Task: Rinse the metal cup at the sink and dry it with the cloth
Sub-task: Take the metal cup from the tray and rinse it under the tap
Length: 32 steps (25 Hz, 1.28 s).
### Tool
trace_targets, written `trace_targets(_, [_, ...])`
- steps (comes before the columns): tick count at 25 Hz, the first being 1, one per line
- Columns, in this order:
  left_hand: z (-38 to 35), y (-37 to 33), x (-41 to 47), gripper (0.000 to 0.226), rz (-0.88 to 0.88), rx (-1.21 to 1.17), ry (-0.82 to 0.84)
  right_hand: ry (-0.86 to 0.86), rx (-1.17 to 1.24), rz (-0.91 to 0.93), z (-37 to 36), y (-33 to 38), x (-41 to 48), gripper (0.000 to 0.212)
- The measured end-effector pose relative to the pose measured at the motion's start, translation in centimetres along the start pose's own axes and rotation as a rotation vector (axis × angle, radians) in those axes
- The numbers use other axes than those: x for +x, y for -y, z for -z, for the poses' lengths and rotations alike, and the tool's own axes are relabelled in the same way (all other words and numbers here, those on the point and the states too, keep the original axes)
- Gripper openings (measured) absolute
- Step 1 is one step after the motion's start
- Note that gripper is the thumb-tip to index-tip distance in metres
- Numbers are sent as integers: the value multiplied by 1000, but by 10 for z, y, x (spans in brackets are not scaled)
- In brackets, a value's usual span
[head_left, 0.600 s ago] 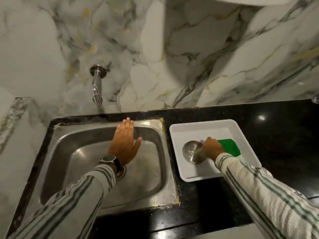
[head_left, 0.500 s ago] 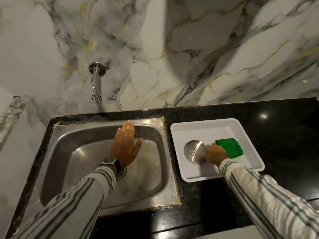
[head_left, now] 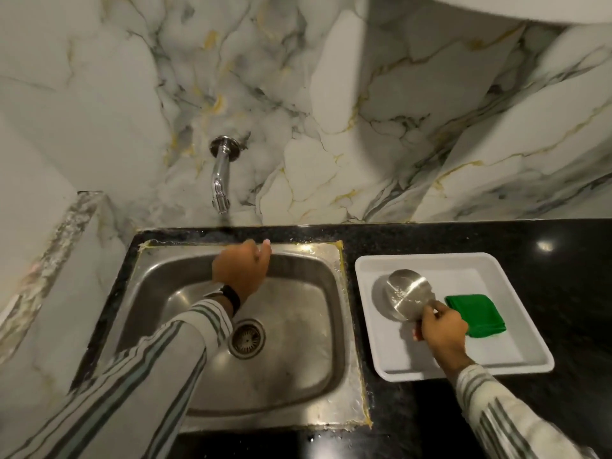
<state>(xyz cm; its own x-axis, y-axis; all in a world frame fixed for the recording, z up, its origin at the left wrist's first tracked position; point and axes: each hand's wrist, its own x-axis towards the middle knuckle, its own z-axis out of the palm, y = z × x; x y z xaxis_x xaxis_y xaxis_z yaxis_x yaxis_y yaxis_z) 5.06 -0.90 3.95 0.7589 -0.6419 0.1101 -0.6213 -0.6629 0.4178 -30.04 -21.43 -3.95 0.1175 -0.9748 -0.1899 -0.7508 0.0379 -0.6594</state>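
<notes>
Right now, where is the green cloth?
The green cloth lies in the white tray right of the sink, beside the metal cup and right hand.

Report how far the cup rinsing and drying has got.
Done: nothing visible; no water runs from the tap. In hand: the right hand grips the metal cup, tilted over the white tray; the left hand hovers over the sink near the tap. Left: rinse the cup, then dry it with the green cloth lying folded in the tray.

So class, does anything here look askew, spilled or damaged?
The metal cup is tipped on its side in the white tray, held by the right hand. The sealant around the sink rim looks yellowed and ragged.
</notes>
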Motion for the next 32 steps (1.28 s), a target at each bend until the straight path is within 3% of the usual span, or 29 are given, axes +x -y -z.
trace_targets(4, [75, 24, 59, 58, 176, -76, -127, -94, 183, 127, -5, 55, -21, 30])
trace_targets(8, [109, 40, 98, 66, 174, -40, -71, 76, 220, 246, -36, 135, -40, 31])
trace_targets(15, [84, 29, 114, 41, 177, -178, 9, 281, 149, 263, -113, 237, -55, 27])
trace_targets(21, [80, 31, 119, 38, 126, -110, 57, 350, 55, 291, -146, 268, -65, 24])
trace_targets(32, [98, 50, 125, 29, -12, -223, 295, 492, 0, 311, -175, 289, -74, 25])
